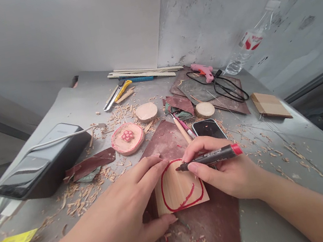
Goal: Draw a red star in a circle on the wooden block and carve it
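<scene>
A square wooden board (176, 189) lies on a dark red sheet (212, 229). On its face is a red rounded outline, with a curved red stroke inside near the lower right. My left hand (143, 195) grips the board's left side, fingers at the upper edge and thumb at the lower edge. Between the thumb and fingers of my right hand (223, 168) is a black marker (211, 157) with a red end. Its tip points left, just over the upper part of the board; whether it touches the wood I cannot tell.
Around the board are a phone (209, 129), a carved wood disc (127, 138), plain discs (146, 112), wood shavings (83, 197) and a black power bank-like box (44, 162). Farther back lie a utility knife (115, 96), a pink glue gun (203, 72) and a plastic bottle (249, 43).
</scene>
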Available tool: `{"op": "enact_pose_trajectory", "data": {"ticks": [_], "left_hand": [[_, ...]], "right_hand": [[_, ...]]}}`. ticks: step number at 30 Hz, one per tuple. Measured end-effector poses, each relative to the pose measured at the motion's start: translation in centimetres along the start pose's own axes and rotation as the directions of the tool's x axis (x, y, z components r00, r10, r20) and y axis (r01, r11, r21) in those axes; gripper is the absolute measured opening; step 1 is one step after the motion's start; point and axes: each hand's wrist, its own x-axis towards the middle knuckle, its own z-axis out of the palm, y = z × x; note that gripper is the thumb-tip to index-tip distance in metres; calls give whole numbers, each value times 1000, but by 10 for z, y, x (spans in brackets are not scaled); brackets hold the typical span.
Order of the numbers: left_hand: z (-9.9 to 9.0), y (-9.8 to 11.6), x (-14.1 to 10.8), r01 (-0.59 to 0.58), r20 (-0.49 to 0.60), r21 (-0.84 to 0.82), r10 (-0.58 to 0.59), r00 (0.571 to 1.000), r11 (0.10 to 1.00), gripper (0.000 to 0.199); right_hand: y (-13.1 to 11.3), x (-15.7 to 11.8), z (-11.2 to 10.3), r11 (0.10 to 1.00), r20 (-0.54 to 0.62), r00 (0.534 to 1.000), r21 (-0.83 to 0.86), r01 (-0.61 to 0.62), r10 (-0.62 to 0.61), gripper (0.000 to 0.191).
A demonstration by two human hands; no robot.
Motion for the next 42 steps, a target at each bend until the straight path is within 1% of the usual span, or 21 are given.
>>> {"op": "enact_pose_trajectory", "data": {"ticks": [9,15,25,34,39,42], "left_hand": [[0,1,0,14,-7,-6,-14,1000,1000,83],[1,0,0,17,4,-32,-16,1000,999,81],[-1,0,0,34,24,-46,-33,999,998,79],[0,0,0,25,17,-40,-25,1000,999,79],[1,-1,1,31,18,-62,-30,999,998,80],[2,-2,0,27,13,-57,-26,1000,998,81]], "right_hand": [[-1,-1,1,1000,1,1000,-21,14,-14,2],[-2,-1,1,999,6,1000,-47,12,-12,4],[-4,-1,2,999,17,1000,-31,14,-14,3],[-8,-1,3,1000,72,997,-10,-22,23,6],[-10,-2,4,1000,75,997,4,7,-7,9],[-11,-3,4,1000,92,996,7,4,-5,9]]}}
